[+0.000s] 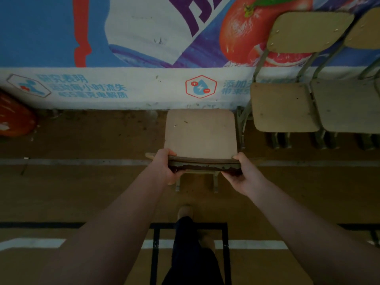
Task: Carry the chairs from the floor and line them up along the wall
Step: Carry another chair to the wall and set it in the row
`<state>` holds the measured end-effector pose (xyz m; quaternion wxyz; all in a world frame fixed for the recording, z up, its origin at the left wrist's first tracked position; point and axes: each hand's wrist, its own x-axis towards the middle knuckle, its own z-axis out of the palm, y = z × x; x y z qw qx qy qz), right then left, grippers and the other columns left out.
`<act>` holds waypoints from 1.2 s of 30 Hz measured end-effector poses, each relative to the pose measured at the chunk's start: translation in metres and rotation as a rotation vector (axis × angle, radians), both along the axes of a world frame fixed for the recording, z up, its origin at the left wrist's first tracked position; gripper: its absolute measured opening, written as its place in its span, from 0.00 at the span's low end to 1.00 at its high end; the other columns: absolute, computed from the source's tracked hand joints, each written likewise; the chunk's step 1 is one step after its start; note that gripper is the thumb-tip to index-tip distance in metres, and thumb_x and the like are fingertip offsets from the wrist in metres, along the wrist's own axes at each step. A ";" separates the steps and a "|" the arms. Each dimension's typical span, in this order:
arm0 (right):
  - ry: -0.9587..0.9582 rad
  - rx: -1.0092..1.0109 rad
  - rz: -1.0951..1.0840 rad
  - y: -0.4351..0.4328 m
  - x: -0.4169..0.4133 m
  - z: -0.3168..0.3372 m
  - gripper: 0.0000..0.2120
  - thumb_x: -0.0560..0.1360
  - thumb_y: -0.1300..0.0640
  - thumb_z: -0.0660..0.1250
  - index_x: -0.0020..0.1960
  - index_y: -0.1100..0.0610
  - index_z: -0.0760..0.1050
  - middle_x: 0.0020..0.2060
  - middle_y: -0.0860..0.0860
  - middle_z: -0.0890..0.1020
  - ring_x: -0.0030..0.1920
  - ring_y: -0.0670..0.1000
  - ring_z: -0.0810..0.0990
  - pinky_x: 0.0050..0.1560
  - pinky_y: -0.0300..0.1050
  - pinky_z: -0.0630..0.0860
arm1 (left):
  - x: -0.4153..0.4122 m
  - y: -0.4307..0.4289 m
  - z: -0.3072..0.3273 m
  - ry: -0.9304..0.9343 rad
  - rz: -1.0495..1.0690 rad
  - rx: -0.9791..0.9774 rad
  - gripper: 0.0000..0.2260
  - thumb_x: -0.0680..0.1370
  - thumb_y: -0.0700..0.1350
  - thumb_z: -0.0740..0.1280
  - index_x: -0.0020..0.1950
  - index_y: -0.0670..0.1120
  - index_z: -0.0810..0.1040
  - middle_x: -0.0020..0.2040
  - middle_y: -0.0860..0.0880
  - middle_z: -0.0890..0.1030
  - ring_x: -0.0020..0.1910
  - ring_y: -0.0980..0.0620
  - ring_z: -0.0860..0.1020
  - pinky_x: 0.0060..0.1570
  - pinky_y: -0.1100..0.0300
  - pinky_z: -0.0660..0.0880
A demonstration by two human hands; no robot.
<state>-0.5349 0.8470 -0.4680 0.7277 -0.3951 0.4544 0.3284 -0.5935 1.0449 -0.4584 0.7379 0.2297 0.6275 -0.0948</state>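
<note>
A sports hall: wooden court floor point(82, 192) with painted lines point(30, 243), a drinks-advert banner point(144, 87) along its edge

Head view, steeply downward (wide-angle)

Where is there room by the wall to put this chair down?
Bare floor runs along the wall, from the chair you hold leftward to the orange thing. The right is crowded: a nearer chair and a farther chair stand side by side, close beside yours.
</note>
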 end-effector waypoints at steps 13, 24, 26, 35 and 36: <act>-0.003 -0.151 0.538 -0.041 -0.028 -0.011 0.22 0.73 0.48 0.72 0.59 0.61 0.72 0.54 0.63 0.80 0.52 0.62 0.82 0.54 0.56 0.80 | -0.047 -0.018 -0.017 -0.094 -0.021 -0.001 0.13 0.76 0.42 0.69 0.59 0.41 0.74 0.56 0.37 0.76 0.55 0.38 0.78 0.50 0.46 0.80; -0.918 -0.870 1.559 -0.061 0.031 0.026 0.20 0.78 0.43 0.64 0.66 0.52 0.74 0.61 0.50 0.78 0.62 0.53 0.75 0.60 0.49 0.72 | -0.078 -0.033 -0.025 -0.285 0.063 0.067 0.04 0.79 0.36 0.63 0.53 0.38 0.76 0.52 0.38 0.81 0.46 0.45 0.81 0.42 0.51 0.78; -0.782 -0.817 1.808 -0.067 0.027 0.008 0.26 0.78 0.39 0.61 0.70 0.52 0.71 0.68 0.52 0.73 0.68 0.54 0.70 0.67 0.52 0.68 | -0.079 -0.038 -0.025 -0.283 0.097 0.068 0.04 0.80 0.37 0.62 0.52 0.38 0.76 0.50 0.39 0.81 0.45 0.46 0.81 0.38 0.52 0.78; -0.805 -0.783 1.754 -0.072 0.023 -0.008 0.23 0.78 0.40 0.62 0.68 0.49 0.74 0.65 0.51 0.77 0.63 0.53 0.74 0.63 0.50 0.71 | -0.071 -0.032 -0.024 -0.240 0.088 0.155 0.08 0.80 0.32 0.59 0.56 0.38 0.75 0.54 0.37 0.78 0.51 0.42 0.79 0.41 0.52 0.80; -0.799 -0.779 1.758 -0.070 0.025 -0.007 0.22 0.77 0.39 0.62 0.67 0.49 0.74 0.64 0.51 0.77 0.63 0.53 0.74 0.63 0.50 0.72 | -0.070 -0.028 -0.023 -0.236 0.081 0.156 0.08 0.79 0.32 0.59 0.55 0.38 0.75 0.53 0.37 0.78 0.50 0.43 0.78 0.40 0.51 0.80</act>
